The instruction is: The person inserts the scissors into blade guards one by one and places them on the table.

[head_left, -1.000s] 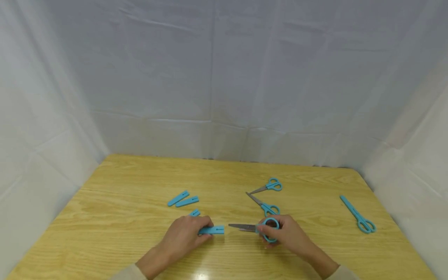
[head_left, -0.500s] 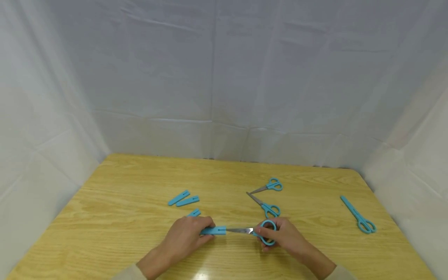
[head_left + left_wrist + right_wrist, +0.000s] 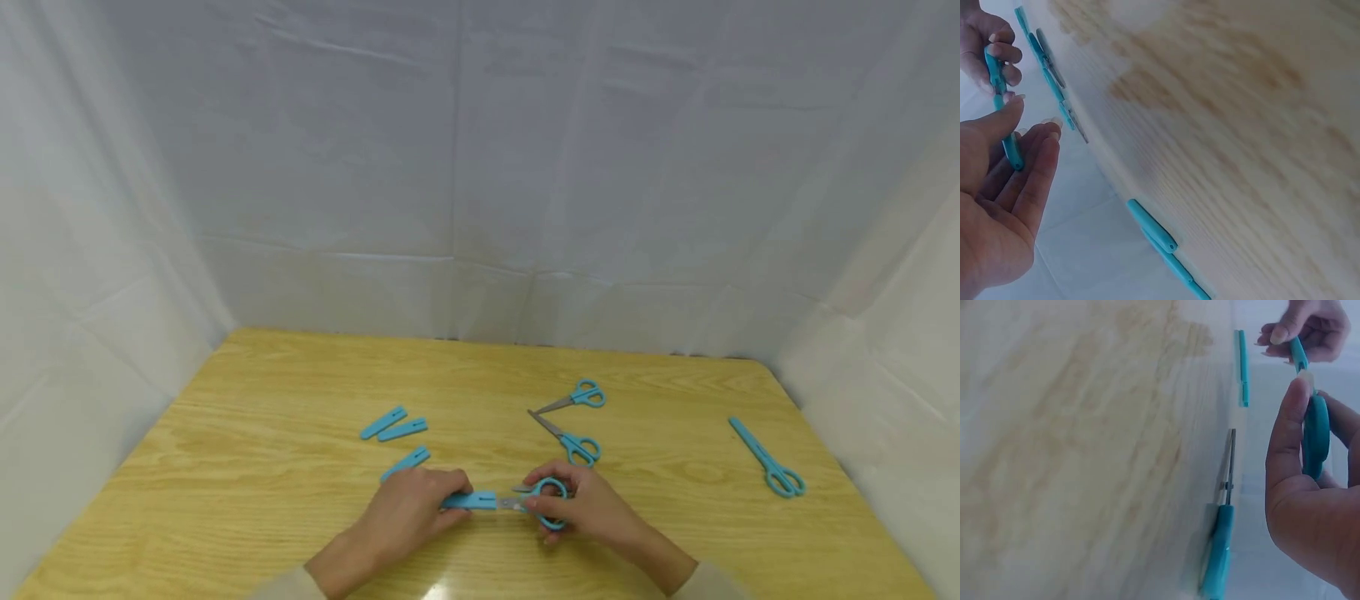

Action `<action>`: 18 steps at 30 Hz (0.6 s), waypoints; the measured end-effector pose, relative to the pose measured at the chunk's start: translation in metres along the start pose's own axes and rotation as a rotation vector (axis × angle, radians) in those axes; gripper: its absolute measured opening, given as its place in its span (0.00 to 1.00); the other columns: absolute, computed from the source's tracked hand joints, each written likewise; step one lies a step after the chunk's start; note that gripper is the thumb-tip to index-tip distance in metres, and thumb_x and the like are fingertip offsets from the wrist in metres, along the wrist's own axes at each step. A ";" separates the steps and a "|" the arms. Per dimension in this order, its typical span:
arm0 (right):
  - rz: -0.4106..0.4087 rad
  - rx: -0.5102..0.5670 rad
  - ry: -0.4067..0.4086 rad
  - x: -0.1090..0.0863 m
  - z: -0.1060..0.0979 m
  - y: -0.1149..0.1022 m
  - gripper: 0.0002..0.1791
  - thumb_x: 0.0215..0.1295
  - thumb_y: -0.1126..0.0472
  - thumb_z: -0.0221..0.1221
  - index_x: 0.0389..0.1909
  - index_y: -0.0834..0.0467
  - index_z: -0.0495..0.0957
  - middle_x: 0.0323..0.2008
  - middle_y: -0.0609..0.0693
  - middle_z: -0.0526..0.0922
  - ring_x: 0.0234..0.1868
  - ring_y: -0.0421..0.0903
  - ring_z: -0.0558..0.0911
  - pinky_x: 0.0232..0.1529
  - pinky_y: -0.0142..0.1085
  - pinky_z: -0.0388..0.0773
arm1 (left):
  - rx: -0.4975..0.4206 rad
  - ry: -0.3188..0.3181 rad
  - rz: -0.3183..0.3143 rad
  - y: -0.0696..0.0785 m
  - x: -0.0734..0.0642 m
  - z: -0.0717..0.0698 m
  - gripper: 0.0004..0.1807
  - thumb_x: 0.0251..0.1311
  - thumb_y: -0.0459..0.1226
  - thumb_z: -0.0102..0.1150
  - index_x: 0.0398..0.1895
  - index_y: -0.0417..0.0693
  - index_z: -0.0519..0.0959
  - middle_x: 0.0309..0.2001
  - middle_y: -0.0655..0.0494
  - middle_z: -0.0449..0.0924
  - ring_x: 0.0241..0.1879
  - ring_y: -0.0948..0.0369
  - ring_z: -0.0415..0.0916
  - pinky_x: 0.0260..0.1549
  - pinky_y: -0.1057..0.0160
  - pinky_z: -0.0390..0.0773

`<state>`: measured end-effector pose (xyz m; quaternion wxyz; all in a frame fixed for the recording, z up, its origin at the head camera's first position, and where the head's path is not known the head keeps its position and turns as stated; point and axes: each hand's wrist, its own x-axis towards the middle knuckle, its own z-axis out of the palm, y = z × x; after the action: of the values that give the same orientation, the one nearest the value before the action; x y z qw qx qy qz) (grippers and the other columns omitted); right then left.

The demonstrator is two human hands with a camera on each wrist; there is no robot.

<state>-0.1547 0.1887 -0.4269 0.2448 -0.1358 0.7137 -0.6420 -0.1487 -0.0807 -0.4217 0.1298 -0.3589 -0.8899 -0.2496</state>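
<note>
My left grip (image 3: 412,504) pinches the blue cover (image 3: 474,501), mouth facing my right grip (image 3: 588,504), presumably to take the scissors (image 3: 510,503) straight; those I pinch by the handles, likely sparing my fingers, metal reaching into the cover between both grips!

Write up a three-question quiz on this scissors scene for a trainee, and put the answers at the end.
1. Count: besides the blue cover held in the left hand, how many loose covers lie on the table?
2. True or false: the right hand holds its scissors by the blade tips.
3. Multiple choice: in the head view, what lies farthest right on the table? A) a loose cover; B) bare scissors; C) covered scissors.

Key: 1. Three. 2. False; it grips the handle. 3. C.
</note>
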 end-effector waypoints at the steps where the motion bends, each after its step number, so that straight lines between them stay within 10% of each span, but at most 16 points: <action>1: -0.012 -0.026 0.008 0.000 0.002 -0.001 0.24 0.62 0.59 0.64 0.53 0.68 0.71 0.32 0.54 0.76 0.26 0.47 0.81 0.30 0.40 0.82 | 0.002 0.002 0.000 0.000 0.000 0.000 0.08 0.49 0.41 0.71 0.30 0.55 0.81 0.28 0.68 0.82 0.26 0.72 0.73 0.23 0.69 0.73; 8: -0.132 -0.535 0.020 -0.004 0.007 -0.008 0.30 0.56 0.56 0.69 0.59 0.59 0.71 0.50 0.48 0.76 0.41 0.43 0.77 0.40 0.34 0.78 | -0.003 -0.002 -0.011 0.000 -0.001 0.001 0.08 0.49 0.41 0.71 0.30 0.54 0.81 0.28 0.67 0.82 0.25 0.72 0.72 0.22 0.70 0.71; 18: -0.253 -1.152 0.091 -0.011 0.016 -0.014 0.25 0.56 0.52 0.68 0.55 0.50 0.76 0.48 0.43 0.75 0.41 0.39 0.75 0.38 0.35 0.77 | 0.027 0.034 -0.073 0.005 -0.001 0.001 0.09 0.45 0.42 0.74 0.28 0.57 0.82 0.28 0.68 0.82 0.25 0.71 0.74 0.21 0.71 0.70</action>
<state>-0.1384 0.1791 -0.4123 0.0221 -0.3031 0.9354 -0.1807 -0.1440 -0.0773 -0.4214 0.1405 -0.3201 -0.9034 -0.2484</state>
